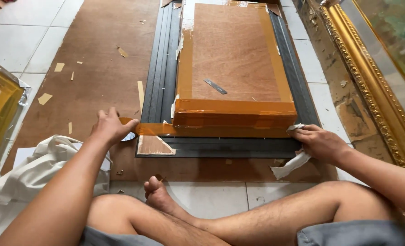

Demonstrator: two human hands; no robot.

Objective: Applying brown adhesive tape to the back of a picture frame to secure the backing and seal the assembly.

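Brown tape strip (211, 130) pinched taut between left hand (111, 127) and right hand (318, 143), roll hidden.

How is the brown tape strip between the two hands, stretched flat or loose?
Stretched flat: the brown tape strip runs straight from the left hand to the right hand, along the wooden board's near edge.

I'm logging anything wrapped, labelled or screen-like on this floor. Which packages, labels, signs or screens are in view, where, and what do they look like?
Taped wooden panel: the only package-like thing, flat rectangle on the dark frame, brown wood with orange-brown tape along its edges.
Tape strip: along the panel's near edge, left hand at one end, right hand at the other.
No labels, signs or screens in view.
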